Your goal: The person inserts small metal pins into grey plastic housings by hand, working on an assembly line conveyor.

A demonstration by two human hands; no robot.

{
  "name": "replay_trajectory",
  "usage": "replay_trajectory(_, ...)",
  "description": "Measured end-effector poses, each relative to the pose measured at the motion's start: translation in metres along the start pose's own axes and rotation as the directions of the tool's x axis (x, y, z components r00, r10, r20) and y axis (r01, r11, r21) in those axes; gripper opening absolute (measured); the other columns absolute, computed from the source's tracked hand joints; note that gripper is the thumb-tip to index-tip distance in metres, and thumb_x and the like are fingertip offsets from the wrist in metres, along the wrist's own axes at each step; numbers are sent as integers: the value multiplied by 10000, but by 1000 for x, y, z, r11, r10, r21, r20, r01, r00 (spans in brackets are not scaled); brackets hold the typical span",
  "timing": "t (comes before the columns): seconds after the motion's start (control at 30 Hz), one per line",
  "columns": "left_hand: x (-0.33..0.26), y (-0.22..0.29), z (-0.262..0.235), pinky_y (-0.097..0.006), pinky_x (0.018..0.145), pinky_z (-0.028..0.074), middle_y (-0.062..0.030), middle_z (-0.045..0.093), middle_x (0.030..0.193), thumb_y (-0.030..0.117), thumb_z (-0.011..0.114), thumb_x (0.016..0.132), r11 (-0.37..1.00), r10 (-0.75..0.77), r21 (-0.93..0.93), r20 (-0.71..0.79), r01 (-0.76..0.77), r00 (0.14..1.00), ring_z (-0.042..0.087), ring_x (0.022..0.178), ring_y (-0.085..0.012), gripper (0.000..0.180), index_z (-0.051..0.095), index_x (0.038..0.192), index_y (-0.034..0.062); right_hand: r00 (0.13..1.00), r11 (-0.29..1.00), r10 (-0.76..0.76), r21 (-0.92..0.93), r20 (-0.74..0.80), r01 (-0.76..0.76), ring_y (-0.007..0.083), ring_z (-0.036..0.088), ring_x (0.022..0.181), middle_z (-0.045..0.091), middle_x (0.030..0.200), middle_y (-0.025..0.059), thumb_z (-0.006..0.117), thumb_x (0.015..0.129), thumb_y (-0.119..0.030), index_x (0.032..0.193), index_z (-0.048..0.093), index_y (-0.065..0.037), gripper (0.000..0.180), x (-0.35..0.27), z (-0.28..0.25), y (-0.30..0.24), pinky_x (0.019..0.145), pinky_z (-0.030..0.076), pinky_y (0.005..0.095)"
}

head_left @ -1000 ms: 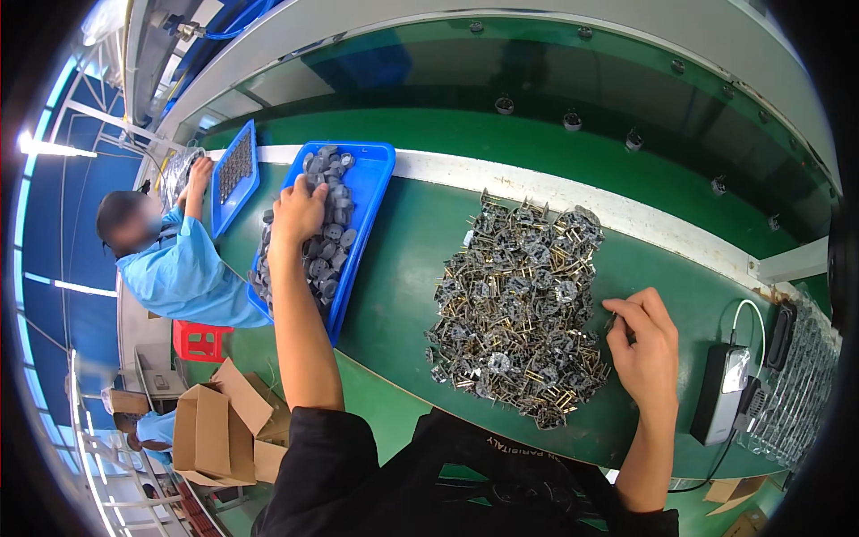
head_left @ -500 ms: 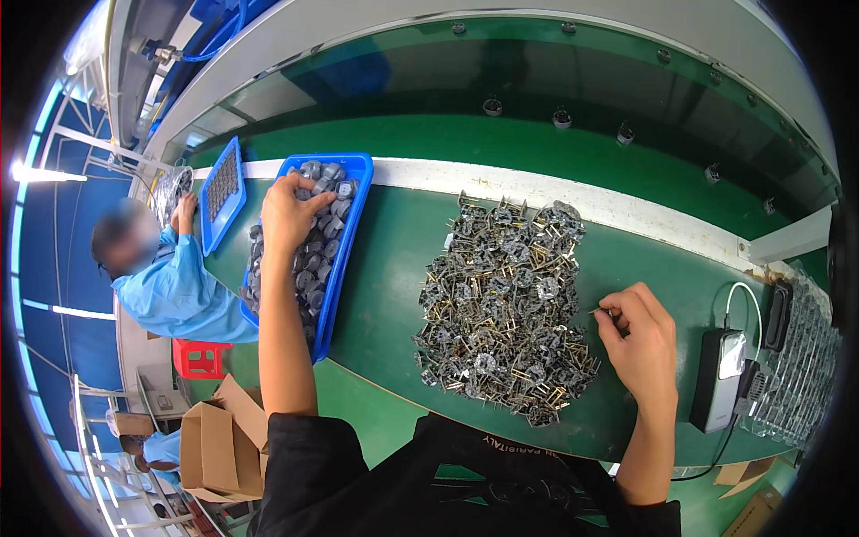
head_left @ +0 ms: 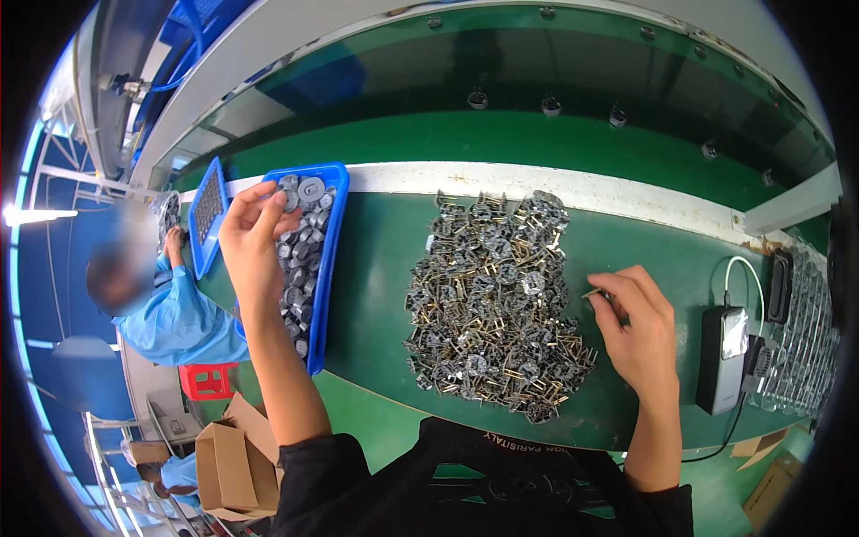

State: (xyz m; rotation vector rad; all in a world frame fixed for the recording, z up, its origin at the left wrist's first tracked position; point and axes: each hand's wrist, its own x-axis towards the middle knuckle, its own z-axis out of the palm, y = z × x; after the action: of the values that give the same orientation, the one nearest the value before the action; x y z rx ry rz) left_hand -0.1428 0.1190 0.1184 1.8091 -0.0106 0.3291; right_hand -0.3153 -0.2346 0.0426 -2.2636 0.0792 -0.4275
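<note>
One pinned part [head_left: 599,294] is pinched between the thumb and forefinger of the right hand [head_left: 637,327], just right of a heap [head_left: 488,304] of similar parts on the green bench [head_left: 367,259]. The left hand [head_left: 255,237] is raised over the blue tray [head_left: 327,268], fingers bent, with a grey cap [head_left: 288,199] at the fingertips; whether they grip it cannot be told. The left hand and wrist hide part of the tray and its other caps [head_left: 302,255]. The heap lies between the tray and the right hand.

Behind runs a white ledge [head_left: 403,177], with round parts [head_left: 550,106] dotted beyond it. Farther left are a smaller tray [head_left: 202,265], a co-worker in blue [head_left: 183,318], a red stool [head_left: 206,381] and an open carton [head_left: 228,470]. To the right, a black device [head_left: 720,362] with a white cable [head_left: 757,286] stands beside clear plastic trays [head_left: 796,345].

Pale capital lettering crosses the black shirt [head_left: 403,483], upside down in this view. Marks on the device and a carton at lower right [head_left: 771,488] are too small to read.
</note>
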Motion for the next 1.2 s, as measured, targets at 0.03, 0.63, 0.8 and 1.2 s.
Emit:
replay_trajectory(0.03,-11,8,15,-246,623,545,-89,675,865,42,681,892,1000,-9,-14,22,9,1000,679,709,-169,194,633,1057,-48,1000,995,-21,100,-13,22,203,610,650,622,841,80,722,760,63,890,671,-22,163,1,-2,-2,541,473,305)
replay_trajectory(0.63,-115,5,147,-303,723,614,-134,648,998,-20,797,691,834,552,-449,682,-321,480,688,875,-240,138,760,814,30,997,841,-79,535,-26,81,114,599,711,639,897,47,742,796,9,932,714,-37,147,1,-19,-8,574,466,240)
replay_trajectory(0.8,-115,0,150,-318,749,623,-140,637,1025,-19,801,690,829,560,-463,677,-315,478,689,902,-257,145,760,818,35,1000,834,-7,552,28,-10,115,610,721,628,927,52,728,814,8,916,705,-31,111,-2,-14,-12,588,490,251)
replay_trajectory(1.2,-114,-8,150,-318,797,602,-140,633,1058,-87,761,710,743,657,-453,634,-492,408,680,936,-251,203,762,862,48,978,663,201,729,45,-170,127,635,791,625,956,62,700,837,32,927,701,-12,100,-6,-2,-16,650,531,252)
